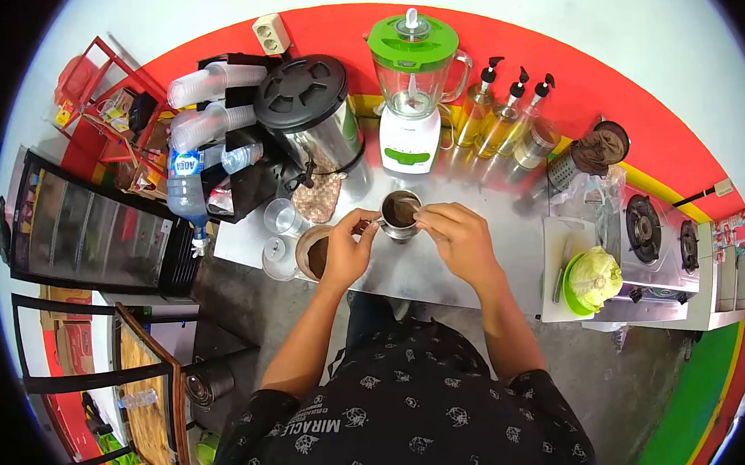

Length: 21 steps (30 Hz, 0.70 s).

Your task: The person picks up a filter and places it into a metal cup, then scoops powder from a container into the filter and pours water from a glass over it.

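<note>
A small metal cup [398, 223] with dark brown powder in it, which looks like ground coffee, stands at the middle of the steel table. My left hand [350, 244] is closed on the cup's left side, apparently at its handle. At the right rim, my right hand [457, 232] pinches a small spoon [410, 203] whose end dips into the powder; most of it is hidden by the fingers. Just left of my left hand sits a container of brown powder [315, 251], partly covered by that hand. Near it are a clear lidded jar [279, 258] and a clear cup [281, 215].
Behind the cup stands a green-lidded blender [415, 79]. Pump bottles [496, 129] line the wall to its right, a large steel canister [311, 109] its left. Further right are a cabbage [594, 280] on a green plate, a knife [561, 273] and a gas stove [655, 234].
</note>
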Tool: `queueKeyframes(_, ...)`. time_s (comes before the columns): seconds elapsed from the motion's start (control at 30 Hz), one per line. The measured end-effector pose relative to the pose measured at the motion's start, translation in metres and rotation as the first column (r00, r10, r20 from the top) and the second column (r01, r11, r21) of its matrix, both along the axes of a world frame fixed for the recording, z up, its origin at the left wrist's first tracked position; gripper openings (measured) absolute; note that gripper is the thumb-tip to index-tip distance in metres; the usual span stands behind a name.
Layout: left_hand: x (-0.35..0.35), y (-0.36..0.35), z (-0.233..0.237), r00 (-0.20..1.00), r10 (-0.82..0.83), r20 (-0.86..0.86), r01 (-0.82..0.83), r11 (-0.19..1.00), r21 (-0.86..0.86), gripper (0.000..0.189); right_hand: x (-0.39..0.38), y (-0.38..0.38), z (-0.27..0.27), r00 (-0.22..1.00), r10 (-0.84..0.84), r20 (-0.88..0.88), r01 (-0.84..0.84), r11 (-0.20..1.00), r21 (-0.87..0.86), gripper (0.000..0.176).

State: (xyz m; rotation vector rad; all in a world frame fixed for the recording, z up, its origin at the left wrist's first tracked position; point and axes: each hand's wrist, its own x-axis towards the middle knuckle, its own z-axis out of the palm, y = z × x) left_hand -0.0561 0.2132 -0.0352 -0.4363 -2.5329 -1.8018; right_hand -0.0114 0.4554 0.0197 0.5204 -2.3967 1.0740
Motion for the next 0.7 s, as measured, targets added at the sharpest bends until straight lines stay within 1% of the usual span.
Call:
queueKeyframes(0.03, 0.0, -0.001, -0.003, 1.0, 0.0, -0.001, 0.0, 1.0, 0.0, 0.016, -0.002, -0.003, -0.001, 0.998, -0.014, -0.058, 0.019, 0.996, 0.091, 0.028)
queueKeyframes(0.07, -0.001, -0.003, -0.009, 0.999, -0.016, 0.033, 0.015, 1.0, 0.012, 0.016, -0.002, -0.006, -0.001, 0.998, -0.014, -0.062, 0.02, 0.996, 0.09, 0.028)
queueKeyframes(0.1, -0.002, -0.004, -0.009, 0.997, -0.033, 0.066, 0.032, 0.999, 0.022, 0.015, 0.001, -0.011, -0.001, 0.997, 0.032, -0.064, -0.023, 0.99, 0.138, 0.028)
queueKeyframes(0.13, -0.002, -0.002, -0.011, 0.998, -0.064, 0.026, 0.062, 0.995, 0.075, 0.016, 0.004, -0.016, -0.002, 0.995, 0.076, -0.062, -0.064, 0.981, 0.183, 0.028)
queueKeyframes(0.27, 0.002, 0.0, -0.016, 0.991, -0.092, 0.095, 0.084, 0.993, 0.089, 0.017, 0.015, -0.023, 0.0, 0.996, 0.082, -0.029, -0.078, 0.989, 0.127, 0.026)
queueKeyframes(0.33, 0.002, 0.001, -0.014, 0.989, -0.094, 0.111, 0.082, 0.991, 0.107, 0.017, 0.012, -0.015, 0.001, 0.997, 0.008, -0.071, -0.005, 0.999, 0.044, 0.027)
queueKeyframes(0.37, 0.002, 0.001, -0.012, 0.988, -0.096, 0.121, 0.081, 0.989, 0.126, 0.017, 0.01, -0.014, 0.001, 0.998, 0.011, -0.069, -0.008, 0.999, 0.045, 0.027)
queueKeyframes(0.43, 0.0, 0.0, -0.015, 0.989, -0.106, 0.107, 0.091, 0.987, 0.135, 0.018, 0.008, -0.013, -0.001, 0.987, -0.155, -0.04, 0.156, 0.988, 0.02, 0.025)
queueKeyframes(0.47, 0.0, -0.001, -0.017, 0.987, -0.108, 0.117, 0.092, 0.987, 0.132, 0.018, 0.007, -0.012, -0.008, 0.992, -0.123, -0.039, 0.125, 0.99, 0.058, 0.024)
queueKeyframes(0.5, -0.001, 0.0, -0.018, 0.986, -0.111, 0.127, 0.094, 0.987, 0.13, 0.018, 0.009, -0.016, -0.013, 0.992, -0.124, -0.041, 0.126, 0.99, 0.061, 0.024)
queueKeyframes(0.57, -0.001, 0.001, -0.02, 0.987, -0.106, 0.117, 0.09, 0.986, 0.137, 0.018, 0.017, -0.028, -0.021, 0.995, -0.068, -0.076, 0.077, 0.989, 0.129, 0.028)
queueKeyframes(0.6, 0.001, 0.0, -0.021, 0.989, -0.102, 0.111, 0.086, 0.986, 0.142, 0.018, 0.02, -0.03, -0.024, 0.995, -0.021, -0.102, 0.034, 0.991, 0.128, 0.029)
queueKeyframes(0.63, 0.003, 0.001, -0.022, 0.989, -0.101, 0.111, 0.085, 0.986, 0.142, 0.018, 0.023, -0.03, -0.025, 0.995, -0.02, -0.102, 0.033, 0.991, 0.128, 0.029)
queueKeyframes(0.7, 0.004, 0.001, -0.023, 0.983, -0.114, 0.146, 0.084, 0.977, 0.198, 0.019, 0.025, -0.031, -0.025, 0.999, 0.017, -0.041, -0.017, 1.0, -0.001, 0.03)
